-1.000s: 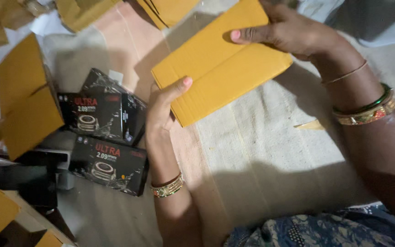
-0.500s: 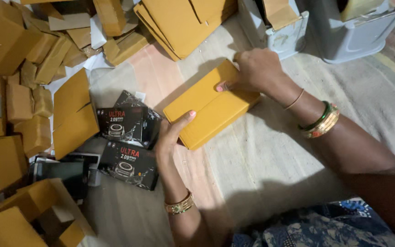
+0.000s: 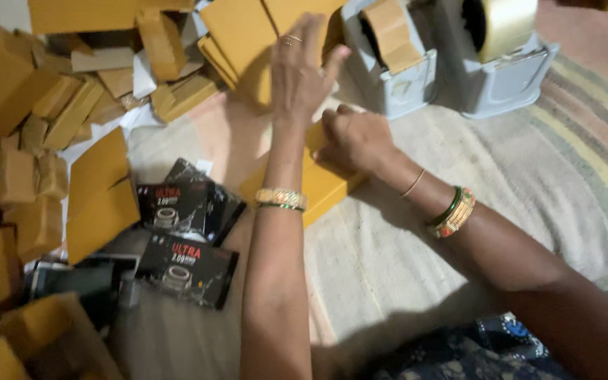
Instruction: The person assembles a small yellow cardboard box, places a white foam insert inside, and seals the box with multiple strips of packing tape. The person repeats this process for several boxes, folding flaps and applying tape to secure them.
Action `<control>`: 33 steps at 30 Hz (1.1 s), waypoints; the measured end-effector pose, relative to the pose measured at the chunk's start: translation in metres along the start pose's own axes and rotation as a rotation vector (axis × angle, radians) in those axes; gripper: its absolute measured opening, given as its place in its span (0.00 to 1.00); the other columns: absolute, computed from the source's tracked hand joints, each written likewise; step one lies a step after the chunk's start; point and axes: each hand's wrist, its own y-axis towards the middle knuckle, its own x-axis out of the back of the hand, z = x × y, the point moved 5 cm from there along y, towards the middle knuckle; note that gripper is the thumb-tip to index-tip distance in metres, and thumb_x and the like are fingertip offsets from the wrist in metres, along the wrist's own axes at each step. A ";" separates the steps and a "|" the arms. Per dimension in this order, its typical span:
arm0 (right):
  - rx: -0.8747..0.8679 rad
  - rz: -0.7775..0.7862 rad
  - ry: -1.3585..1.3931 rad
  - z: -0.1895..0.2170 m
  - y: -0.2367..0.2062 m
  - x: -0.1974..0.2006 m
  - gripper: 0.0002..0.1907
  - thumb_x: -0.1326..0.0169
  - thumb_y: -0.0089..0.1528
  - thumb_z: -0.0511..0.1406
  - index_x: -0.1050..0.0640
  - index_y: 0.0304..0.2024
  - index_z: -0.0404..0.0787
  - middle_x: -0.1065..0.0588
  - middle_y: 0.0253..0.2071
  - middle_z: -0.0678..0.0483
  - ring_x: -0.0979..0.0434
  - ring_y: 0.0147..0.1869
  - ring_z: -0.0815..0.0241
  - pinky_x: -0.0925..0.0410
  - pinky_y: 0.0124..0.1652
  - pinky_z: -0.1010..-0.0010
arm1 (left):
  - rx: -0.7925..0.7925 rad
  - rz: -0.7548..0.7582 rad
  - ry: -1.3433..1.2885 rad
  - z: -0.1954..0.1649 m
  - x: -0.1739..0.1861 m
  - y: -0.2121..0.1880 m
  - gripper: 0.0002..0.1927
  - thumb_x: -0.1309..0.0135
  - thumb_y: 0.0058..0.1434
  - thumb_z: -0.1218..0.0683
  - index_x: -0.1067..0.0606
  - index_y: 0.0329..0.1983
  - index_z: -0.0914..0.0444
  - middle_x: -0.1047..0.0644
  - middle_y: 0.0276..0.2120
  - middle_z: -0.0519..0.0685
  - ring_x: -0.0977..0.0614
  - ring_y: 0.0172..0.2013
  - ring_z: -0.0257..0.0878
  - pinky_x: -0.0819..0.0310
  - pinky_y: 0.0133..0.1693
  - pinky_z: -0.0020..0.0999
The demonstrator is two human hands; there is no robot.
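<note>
Left hand (image 3: 302, 70) has left the envelope's near edge and reached forward, fingers spread flat, holding nothing, over the stack of envelopes (image 3: 244, 42) beyond. Right hand (image 3: 353, 138) stays on the envelope (image 3: 318, 186), curled and pressing its far end (grip unclear). Envelope lies flat on the cloth (image 3: 459, 176) under both wrists, long axis running near-left to far-right. Black boxes (image 3: 184, 232) left of the left forearm; tape dispensers (image 3: 452, 63) just beyond the right hand.
</note>
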 end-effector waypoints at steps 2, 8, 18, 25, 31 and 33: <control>0.031 -0.023 -0.015 -0.002 0.000 -0.001 0.26 0.32 0.51 0.51 0.23 0.41 0.42 0.23 0.43 0.44 0.20 0.43 0.41 0.28 0.41 0.49 | -0.166 0.049 -0.003 -0.014 -0.033 0.005 0.41 0.39 0.62 0.30 0.33 0.69 0.56 0.32 0.68 0.54 0.27 0.65 0.50 0.43 0.68 0.60; 0.089 -0.111 0.032 -0.019 0.006 -0.010 0.13 0.37 0.56 0.42 0.20 0.36 0.40 0.22 0.37 0.44 0.20 0.36 0.40 0.28 0.37 0.49 | -0.422 0.126 -0.109 -0.026 -0.063 0.015 0.50 0.36 0.55 0.22 0.33 0.72 0.54 0.39 0.73 0.46 0.39 0.72 0.47 0.61 0.72 0.64; 0.043 -0.285 0.305 -0.061 0.009 0.045 0.11 0.37 0.58 0.37 0.19 0.40 0.39 0.22 0.34 0.44 0.21 0.35 0.45 0.28 0.36 0.54 | -0.501 0.229 -0.118 -0.037 -0.088 0.011 0.47 0.34 0.61 0.29 0.34 0.73 0.58 0.31 0.70 0.42 0.41 0.74 0.37 0.68 0.72 0.69; 0.039 -0.795 -0.328 -0.125 0.016 0.065 0.16 0.37 0.65 0.39 0.24 0.36 0.31 0.26 0.49 0.34 0.26 0.45 0.36 0.29 0.42 0.51 | -0.407 0.210 -0.043 -0.038 -0.087 0.007 0.54 0.30 0.55 0.42 0.46 0.79 0.55 0.36 0.76 0.39 0.45 0.77 0.33 0.71 0.76 0.63; -0.237 -0.474 0.221 -0.173 0.053 0.045 0.16 0.38 0.66 0.41 0.21 0.35 0.33 0.25 0.38 0.39 0.24 0.41 0.42 0.30 0.45 0.51 | -0.381 0.203 -0.056 -0.033 -0.092 0.004 0.63 0.24 0.48 0.34 0.47 0.79 0.55 0.38 0.76 0.36 0.45 0.77 0.36 0.73 0.74 0.69; -0.409 -0.405 0.293 -0.179 0.051 0.043 0.18 0.39 0.65 0.41 0.25 0.32 0.31 0.29 0.30 0.39 0.26 0.33 0.46 0.30 0.42 0.53 | -0.363 0.169 -0.045 -0.032 -0.093 0.001 0.64 0.25 0.51 0.31 0.49 0.79 0.57 0.38 0.75 0.35 0.45 0.77 0.39 0.74 0.73 0.72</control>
